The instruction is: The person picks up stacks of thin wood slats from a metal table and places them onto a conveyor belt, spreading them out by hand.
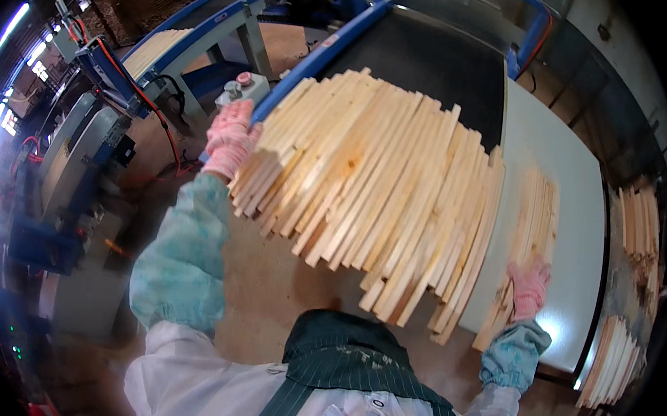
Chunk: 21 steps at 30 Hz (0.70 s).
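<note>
Both my hands wear pink work gloves. My left hand reaches to the left edge of a conveyor, its fingers stretched out just below a grey control box with a red button. Whether the fingertips touch the box cannot be made out. Beside that hand, a wide row of pale wooden strips lies side by side on the conveyor, their near ends uneven and overhanging. My right hand rests, fingers extended, on a narrow bunch of wooden strips on the white side table, which looks slightly blurred.
Dark belt shows beyond the strips, bordered by a blue rail. The white side table adjoins the conveyor on the right. Past it lie further stacks of strips. Machinery with a red hose stands at left.
</note>
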{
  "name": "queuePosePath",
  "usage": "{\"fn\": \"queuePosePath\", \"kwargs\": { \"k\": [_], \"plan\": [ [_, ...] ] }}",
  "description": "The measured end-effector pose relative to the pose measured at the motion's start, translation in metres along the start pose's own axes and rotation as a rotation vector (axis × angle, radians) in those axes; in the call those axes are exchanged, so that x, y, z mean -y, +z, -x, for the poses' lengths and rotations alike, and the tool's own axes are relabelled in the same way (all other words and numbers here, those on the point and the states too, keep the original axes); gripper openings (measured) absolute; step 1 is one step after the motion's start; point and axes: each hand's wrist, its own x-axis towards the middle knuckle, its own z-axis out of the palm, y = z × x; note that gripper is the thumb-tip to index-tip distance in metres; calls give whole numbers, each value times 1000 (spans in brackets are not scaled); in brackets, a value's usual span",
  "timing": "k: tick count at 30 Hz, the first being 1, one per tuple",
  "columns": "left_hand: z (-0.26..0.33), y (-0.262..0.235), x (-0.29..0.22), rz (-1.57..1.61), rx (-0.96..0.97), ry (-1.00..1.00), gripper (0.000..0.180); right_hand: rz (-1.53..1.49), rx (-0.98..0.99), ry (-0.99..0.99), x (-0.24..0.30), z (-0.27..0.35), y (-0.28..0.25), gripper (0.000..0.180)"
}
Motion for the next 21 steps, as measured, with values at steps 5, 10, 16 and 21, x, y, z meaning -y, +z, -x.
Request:
{"fn": "queuePosePath", "kwargs": {
  "k": [5, 10, 16, 21],
  "plan": [
    [-62, 11, 46, -41, 88, -85, 67, 16, -15, 21, -12, 10, 18, 98],
    [-83, 20, 34, -55, 241, -197, 66, 11, -8, 6, 2, 22, 7, 97],
    [-81, 34, 44, -136, 233, -192, 72, -5, -21, -3, 12, 20, 6, 97],
    [-89, 4, 24, -102, 346, -190, 80, 9, 32, 29, 25, 23, -11, 97]
  ]
}}
